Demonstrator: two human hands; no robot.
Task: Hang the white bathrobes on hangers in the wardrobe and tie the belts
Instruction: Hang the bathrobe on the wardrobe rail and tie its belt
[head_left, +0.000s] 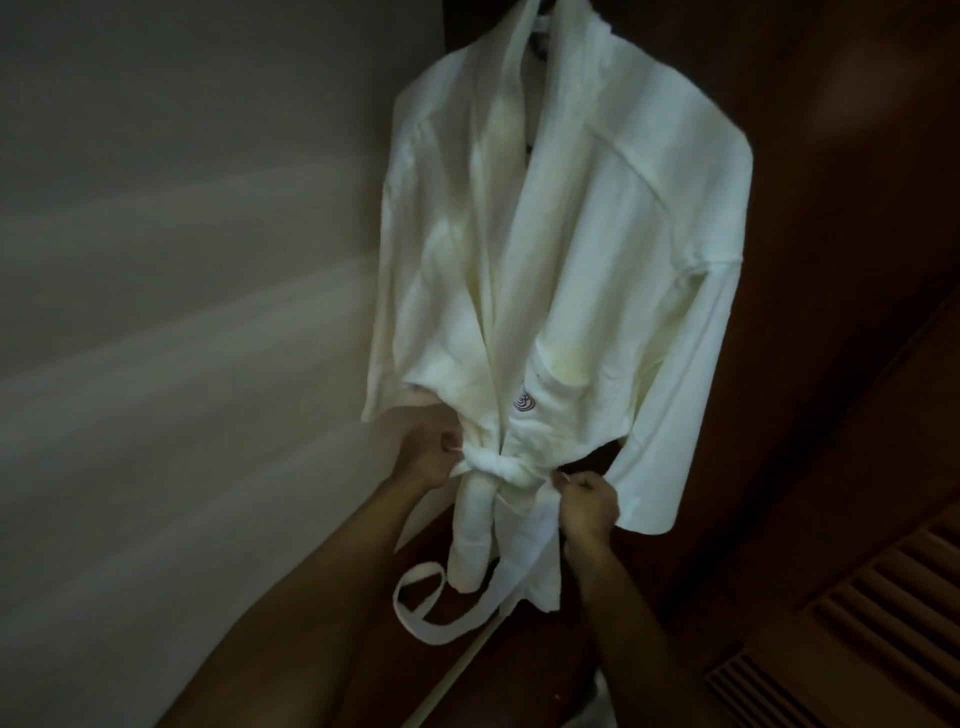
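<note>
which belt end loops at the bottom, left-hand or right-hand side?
The left hand side: that belt end curls into a loop below the robe hem.

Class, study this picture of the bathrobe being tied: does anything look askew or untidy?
Yes. The bathrobe hangs tilted, its lower part swung toward the pale wall. The belt is knotted at the waist, held by the left hand and right hand, but its loose end curls in a loop below the hem.
</note>
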